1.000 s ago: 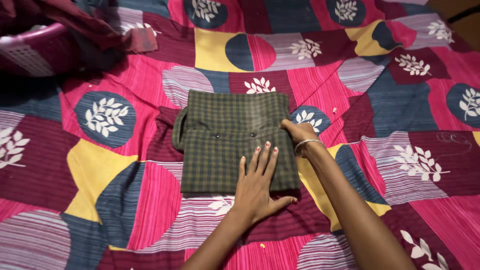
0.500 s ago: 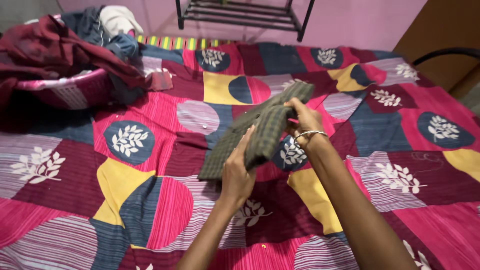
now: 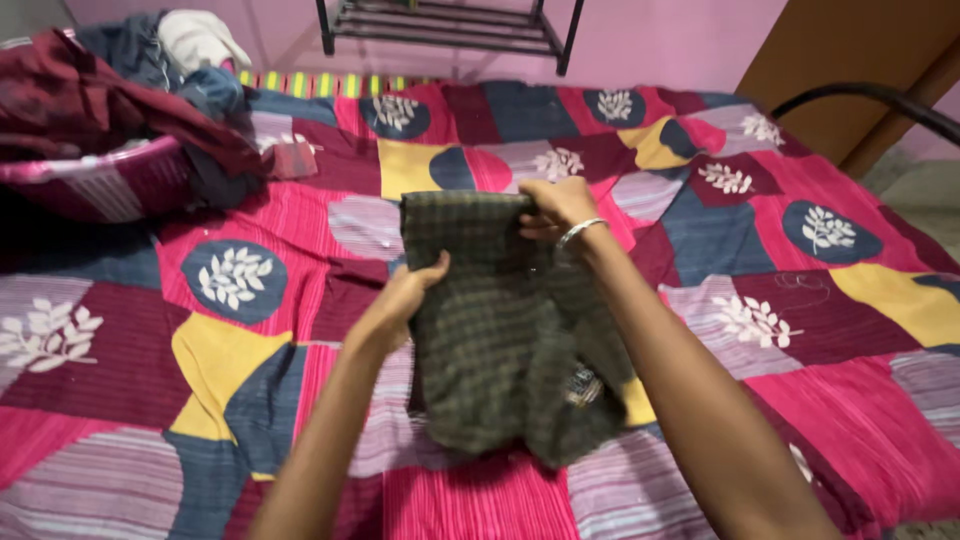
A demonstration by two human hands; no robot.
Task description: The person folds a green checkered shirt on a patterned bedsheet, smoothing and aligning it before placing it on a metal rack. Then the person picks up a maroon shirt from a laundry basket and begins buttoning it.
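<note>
Half a second back the shirt (image 3: 505,330) was a folded bundle tipped up between the hands; now it's dropped open and hangs, with the camera swung a touch left and down.

Head view, the only one. The right hand (image 3: 555,205) is clenched on the shirt's top edge, pinching the far corner so the cloth falls straight below it. The left hand (image 3: 405,300) grasps the near side edge, thumb over the front, fingers tucked behind. That spreads the panel and keeps it from swinging. So the shirt sits between both hands and trails down from them, lifted off the bed (image 3: 820,330), its lower hem bunched just above the patchwork cover. A bangle (image 3: 578,232) rides the right wrist, just behind the hand.

Well off to the left of the left hand, a pink basket (image 3: 105,185) sits on the bed, heaped with clothes (image 3: 110,85), a maroon piece draped over its rim. Beyond the right hand, at the far edge of the bed, the legs of a black rack (image 3: 445,25) stand against the pink wall. To the right of the right hand, a dark curved bar (image 3: 880,100) runs by a brown panel.
</note>
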